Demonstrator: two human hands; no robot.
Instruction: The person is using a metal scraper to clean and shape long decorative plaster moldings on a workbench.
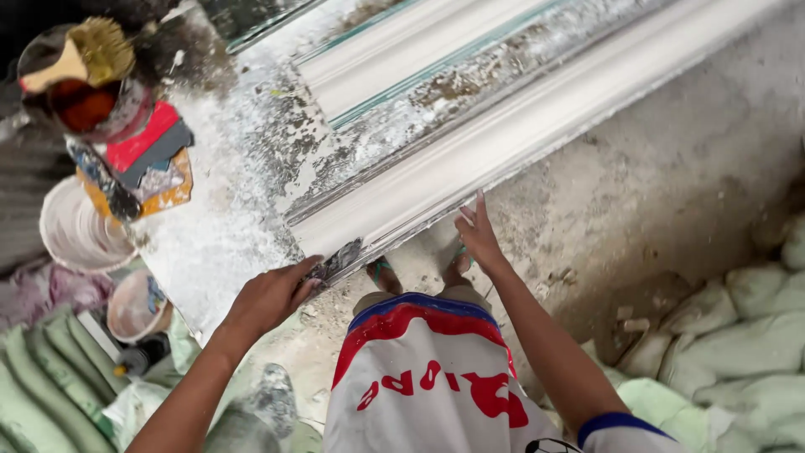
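Plaster work, seen from above: a long white moulded plaster cornice strip lies slantwise on a dusty white-spattered bench, its near end at the bench's front edge. The left hand has its grip closed on a small dark scraper-like pad, pressed against that near end. The right hand is open, fingers spread, fingertips resting on the strip's lower edge, holding nothing.

To do this well, I judge the open hand should bear down evenly so the strip cannot shift, while the tool moves along the profile in light strokes; pressing hard at the end risks chipping it.

At the bench's far left stand a rusty tin holding a wooden-handled brush and a white plastic bowl. Pale green sacks lie on the floor.
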